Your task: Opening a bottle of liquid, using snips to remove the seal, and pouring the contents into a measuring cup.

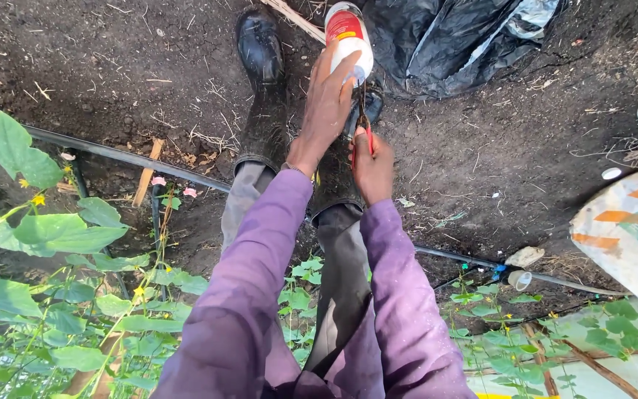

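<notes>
- While we look straight down past our purple sleeves (pixel 275 281), our left hand (pixel 326 103) is wrapped around a white bottle with a red label (pixel 348 37), fingers closed along its side.
- We see the bottle at the far end of the view, beyond both hands and above the far toe of the black rubber boots (pixel 260 52); it is touching the left hand only.
- Its long axis runs near to far, tilted slightly to the right, so that its far end points away from us toward the crumpled black plastic sheet (pixel 452 37). We cannot tell which end carries the cap, since the near end is hidden by our fingers.
- Our right hand (pixel 373 166) sits nearer to us and just right of the left wrist, closed in a narrow pinch on a thin red piece (pixel 368 137) with a dark string-like strand (pixel 363 103) rising from it toward the bottle's near end.
- We judge the left hand to be the one nearer the bottle, while the right lies just short of it along the same near-far line.
- Around us lie dark soil (pixel 112 59), a black drip hose (pixel 112 151) crossing left to right, leafy green vines (pixel 53 236) at the near left, and a white sack with orange marks (pixel 629 229) at the right.
</notes>
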